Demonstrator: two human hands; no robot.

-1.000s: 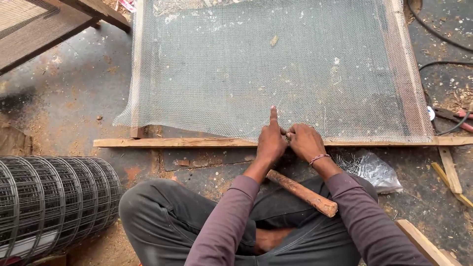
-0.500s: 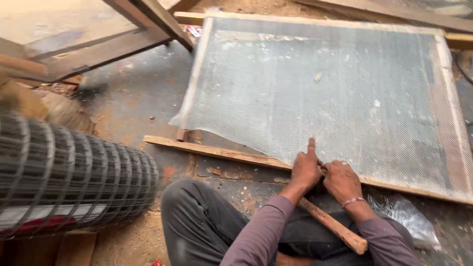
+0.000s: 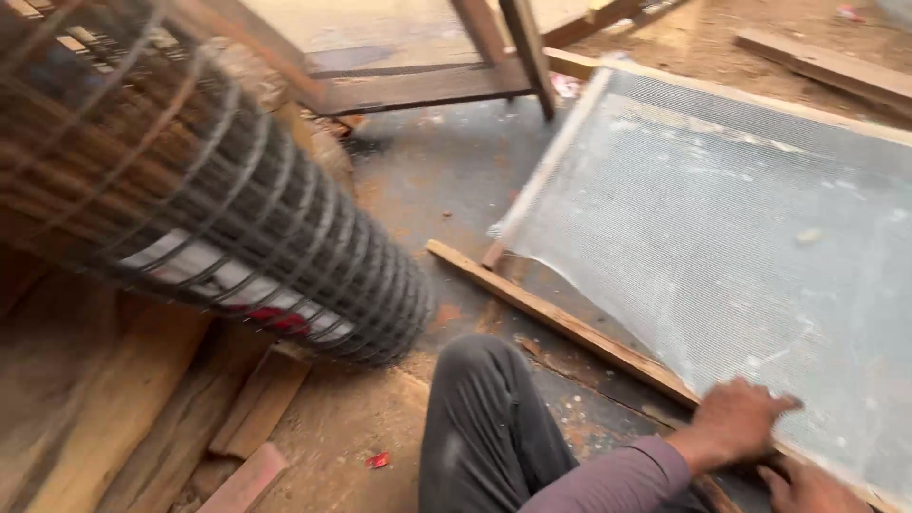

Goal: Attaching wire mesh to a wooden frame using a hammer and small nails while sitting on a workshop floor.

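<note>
Mesh frame under left hand — right hand cut off, grips unclear

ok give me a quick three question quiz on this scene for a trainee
1. True or false: the left hand rests on the near edge of the fine mesh stretched over the wooden frame.
2. Which thing lies to the person's left on the ground? A) a plastic bucket B) a roll of wire grid mesh C) a coil of rope
3. Fill the gap: only part of the right hand shows, at the ____ edge of the picture.

Key: 1 true; 2 B; 3 bottom. The left hand lies flat with fingers spread and grips nothing; the right hand's grip cannot be told.
</note>
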